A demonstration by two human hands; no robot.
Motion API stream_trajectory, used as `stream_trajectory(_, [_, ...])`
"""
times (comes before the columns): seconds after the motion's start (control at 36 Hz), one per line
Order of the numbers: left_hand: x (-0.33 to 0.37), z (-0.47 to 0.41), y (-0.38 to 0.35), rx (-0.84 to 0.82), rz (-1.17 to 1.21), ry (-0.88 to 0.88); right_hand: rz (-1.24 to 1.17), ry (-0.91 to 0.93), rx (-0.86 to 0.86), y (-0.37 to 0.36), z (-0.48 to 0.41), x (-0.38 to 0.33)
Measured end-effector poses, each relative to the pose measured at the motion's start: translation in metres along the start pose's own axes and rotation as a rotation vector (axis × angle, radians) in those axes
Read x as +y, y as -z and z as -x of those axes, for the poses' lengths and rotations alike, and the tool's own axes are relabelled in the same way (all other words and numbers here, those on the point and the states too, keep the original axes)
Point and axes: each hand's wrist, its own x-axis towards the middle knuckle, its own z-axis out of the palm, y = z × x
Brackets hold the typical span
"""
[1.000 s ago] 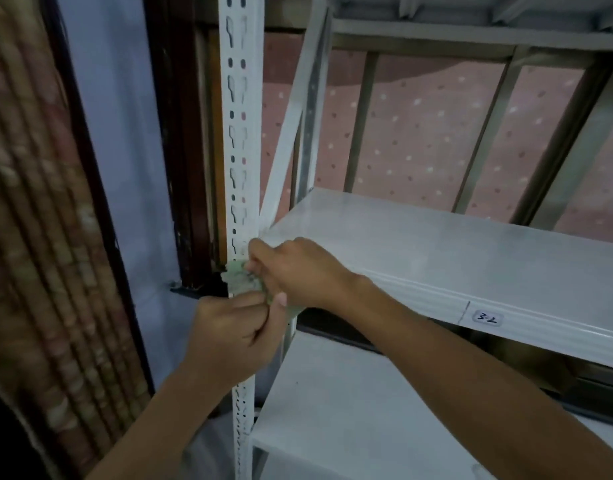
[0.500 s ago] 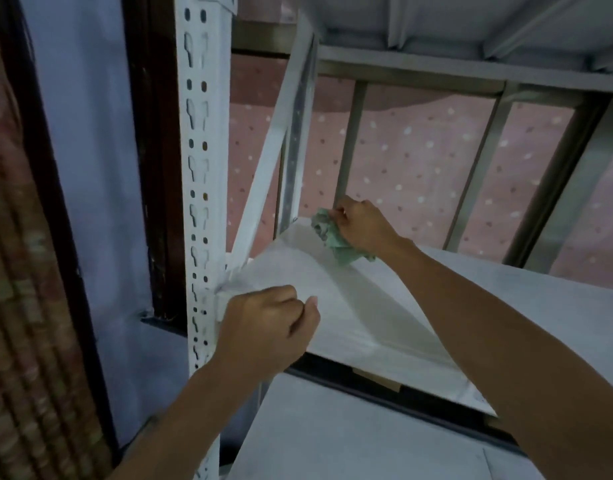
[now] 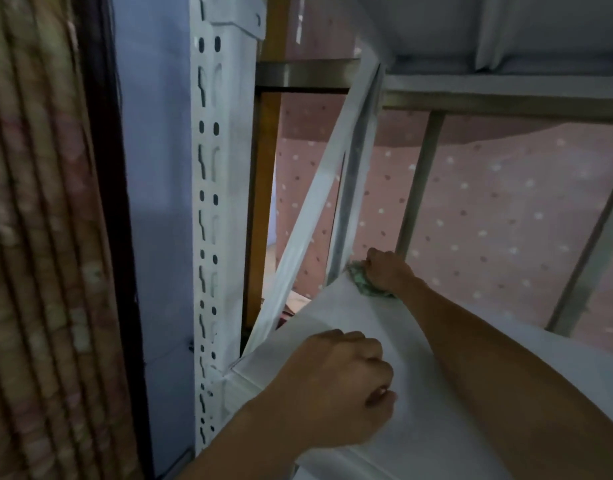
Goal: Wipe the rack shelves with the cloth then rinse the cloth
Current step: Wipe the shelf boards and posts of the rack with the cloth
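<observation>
A white metal rack shelf (image 3: 336,327) runs from the front left corner back to the right. My right hand (image 3: 388,271) reaches across it and presses a crumpled green cloth (image 3: 362,284) onto the shelf's far left corner, beside the rear upright. My left hand (image 3: 336,386) rests as a closed fist on the shelf's front left part, with nothing visible in it. The slotted white front post (image 3: 211,237) stands just left of that fist.
A white diagonal brace (image 3: 319,195) crosses from the front corner up to the shelf above (image 3: 506,32). Metal window bars (image 3: 419,181) and a pink dotted curtain (image 3: 499,209) lie behind the rack. A brown patterned curtain (image 3: 38,237) hangs at the left.
The right hand carried the cloth from the front post along the shelf's left edge to the far corner. The left hand let go of the cloth and settled on the shelf front.
</observation>
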Motion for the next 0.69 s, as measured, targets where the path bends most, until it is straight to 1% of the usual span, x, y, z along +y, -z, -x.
stream_trajectory(0.14, [-0.008, 0.001, 0.003, -0.107, 0.086, 0.133, 0.101, 0.111, -0.04, -0.003, 0.0, -0.014])
stream_trajectory(0.19, [-0.008, 0.001, 0.003, -0.119, 0.125, 0.163, 0.117, 0.151, -0.055, -0.003, 0.006, -0.021])
stream_trajectory(0.31, [-0.007, 0.003, 0.003, -0.084, 0.156, 0.169, 0.125, 0.267, -0.089, 0.001, 0.032, -0.039])
stream_trajectory(0.42, [-0.008, 0.011, 0.006, -0.053, 0.19, 0.196, 0.074, 0.419, -0.013, 0.007, 0.072, -0.062])
stream_trajectory(0.53, [-0.011, 0.033, 0.009, 0.04, 0.163, 0.163, 0.003, 0.535, -0.013, 0.015, 0.118, -0.08])
stream_trajectory(0.69, [-0.013, 0.08, 0.033, 0.389, 0.179, 0.073, -0.028, 0.619, -0.035, 0.031, 0.193, -0.117])
